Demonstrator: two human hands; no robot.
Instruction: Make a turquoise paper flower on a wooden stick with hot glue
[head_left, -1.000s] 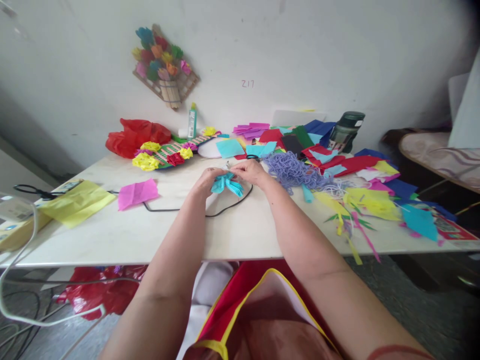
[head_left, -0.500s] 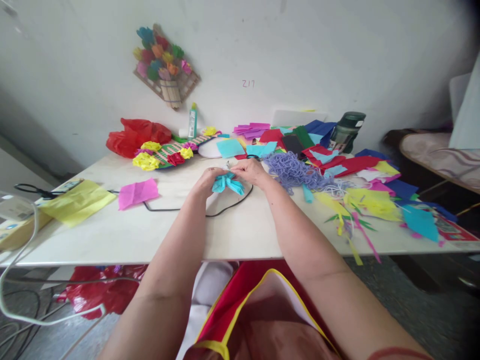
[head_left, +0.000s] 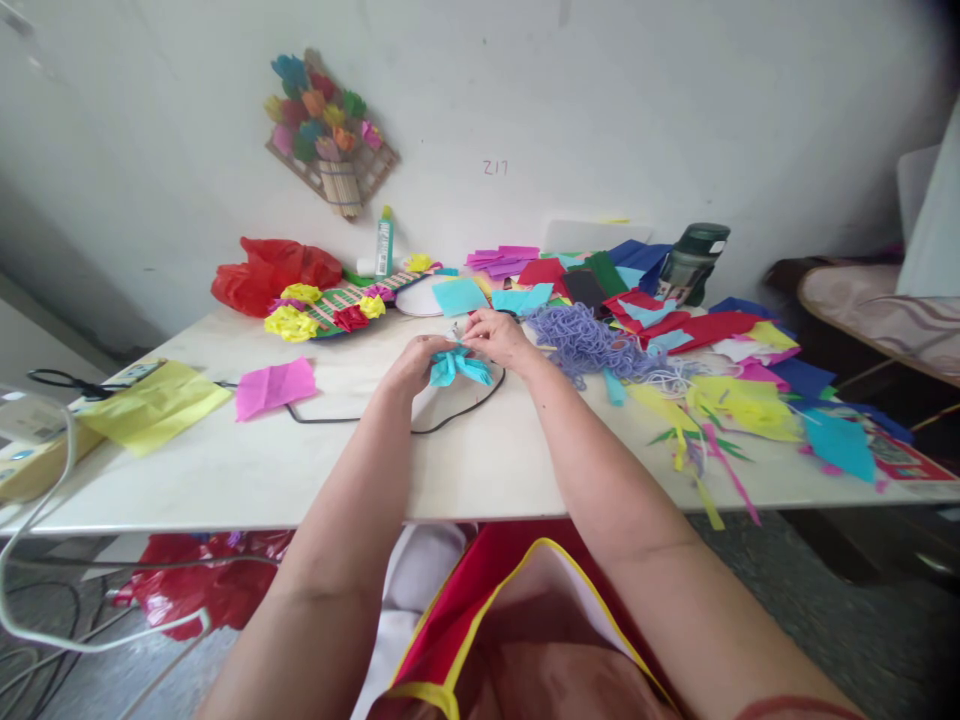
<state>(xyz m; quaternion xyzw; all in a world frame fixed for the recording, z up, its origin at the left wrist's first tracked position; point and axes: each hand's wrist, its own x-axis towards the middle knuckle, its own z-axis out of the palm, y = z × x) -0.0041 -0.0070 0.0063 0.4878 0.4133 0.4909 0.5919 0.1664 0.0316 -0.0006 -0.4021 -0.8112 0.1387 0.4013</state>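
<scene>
Over the middle of the white table (head_left: pixel 225 470), both my hands pinch a small folded piece of light blue tissue paper (head_left: pixel 459 368). My left hand (head_left: pixel 417 360) grips its left end with closed fingers. My right hand (head_left: pixel 499 339) pinches its top at the centre, fingers pressed together. The paper's pleated ends fan out below my fingers. A black cord (head_left: pixel 450 415) loops on the table just under the paper.
A pink sheet (head_left: pixel 274 386) and a yellow sheet (head_left: pixel 156 404) lie to the left, with black scissors (head_left: pixel 64 381) beyond. Purple yarn (head_left: pixel 589 343), many coloured paper scraps (head_left: pixel 742 400) and a green flask (head_left: pixel 691 262) fill the right. Paper flowers (head_left: pixel 300 318), a glue bottle (head_left: pixel 384 243) and a red bag (head_left: pixel 266 270) stand at the back.
My right hand has shifted slightly up and left over the blue paper. The paper's fanned end has turned a little. My left hand stays put.
</scene>
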